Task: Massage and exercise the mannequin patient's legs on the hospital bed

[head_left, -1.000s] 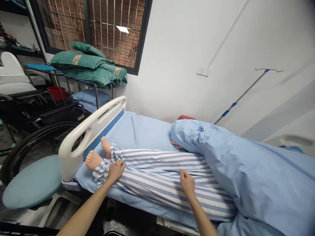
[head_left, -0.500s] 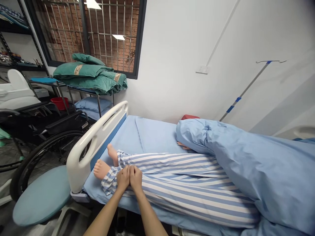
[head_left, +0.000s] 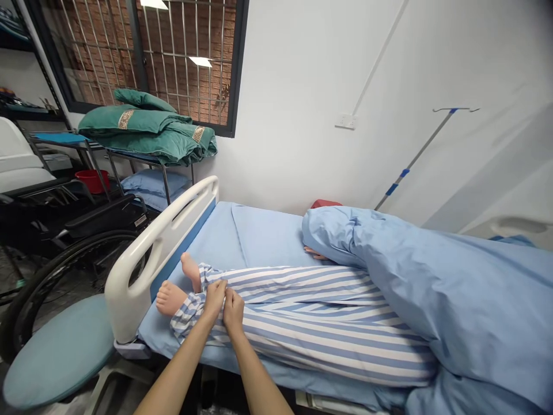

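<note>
Going left to right: at the far left there's a black wheelchair [head_left: 103,222] parked by the foot of the bed, with a round teal cushion [head_left: 58,354] low down on the near side. Behind it, a metal cart [head_left: 133,154] carries a pile of green quilted bedding [head_left: 138,124], with blue pillows [head_left: 153,183] below it, a red bucket [head_left: 91,180] off to its left, and a barred window [head_left: 185,63] above.

Then comes the white bed rail [head_left: 159,242], and just beside it the training manikin's bare feet [head_left: 170,298]. The manikin lies along a blue sheet [head_left: 268,236], legs in striped pajama trousers [head_left: 328,328] near the bed's near edge. My left hand [head_left: 215,301] and right hand [head_left: 233,311] sit close together over the shin, both pinching up the striped cloth. That looks like a deliberate grip, since gathering fabric gives a better hold than pressing flat on it.

Further right, a blue duvet [head_left: 432,288] is bunched over the upper body, probably to leave the legs free. A small manikin hand [head_left: 313,252] pokes out from under it. An IV pole [head_left: 415,161] leans along the far wall.
</note>
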The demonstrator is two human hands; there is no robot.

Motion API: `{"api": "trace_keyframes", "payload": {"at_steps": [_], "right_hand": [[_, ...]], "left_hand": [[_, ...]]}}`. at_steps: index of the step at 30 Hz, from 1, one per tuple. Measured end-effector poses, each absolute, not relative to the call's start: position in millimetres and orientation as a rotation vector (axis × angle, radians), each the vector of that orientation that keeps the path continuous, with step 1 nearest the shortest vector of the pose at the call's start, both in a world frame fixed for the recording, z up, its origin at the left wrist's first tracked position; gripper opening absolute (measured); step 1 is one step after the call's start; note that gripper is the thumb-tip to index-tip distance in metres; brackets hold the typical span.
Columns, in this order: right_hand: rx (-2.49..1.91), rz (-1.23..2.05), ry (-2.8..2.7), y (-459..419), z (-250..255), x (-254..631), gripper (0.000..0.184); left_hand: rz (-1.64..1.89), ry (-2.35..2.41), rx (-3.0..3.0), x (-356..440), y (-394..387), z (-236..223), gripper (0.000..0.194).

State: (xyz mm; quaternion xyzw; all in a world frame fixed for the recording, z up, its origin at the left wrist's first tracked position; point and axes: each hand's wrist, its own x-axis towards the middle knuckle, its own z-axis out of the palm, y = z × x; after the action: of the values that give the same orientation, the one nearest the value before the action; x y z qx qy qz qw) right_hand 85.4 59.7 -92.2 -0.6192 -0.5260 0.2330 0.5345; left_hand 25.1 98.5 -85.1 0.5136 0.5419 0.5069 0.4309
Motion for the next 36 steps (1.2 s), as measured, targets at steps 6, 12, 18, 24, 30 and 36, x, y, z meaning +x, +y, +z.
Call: {"api": "trace_keyframes", "payload": {"at_steps": [6,12,18,24,30,36], "right_hand": [[-1.45,0.619,-1.138,60.7,-90.2,87.9,0.044],[-1.449,0.607,-1.134,62.4,-85.8,90.4,0.043],[-1.595,0.442,-1.435,55.5,-69.1,108.3,0.041],[-1.628,0.4,-1.414,47.9,-82.5,110.7,0.043],[-1.575,0.464,-1.326,47.9,-86.4,111.3,0.042],[-1.468,0.577,-1.165,51.7,-84.2,120.2,0.047]], "left_hand": [[1.233,1.543,1.511,32.5,80.0,-101.8,0.031],[1.07,1.683,1.708,31.9,76.1,-101.3,0.031],[0.962,1.731,1.764,34.2,74.6,-98.6,0.032],[0.916,1.746,1.802,35.7,71.8,-99.8,0.031],[1.007,1.544,1.585,39.4,81.4,-89.4,0.027],[1.093,1.432,1.439,61.7,88.4,-71.0,0.026]]}}
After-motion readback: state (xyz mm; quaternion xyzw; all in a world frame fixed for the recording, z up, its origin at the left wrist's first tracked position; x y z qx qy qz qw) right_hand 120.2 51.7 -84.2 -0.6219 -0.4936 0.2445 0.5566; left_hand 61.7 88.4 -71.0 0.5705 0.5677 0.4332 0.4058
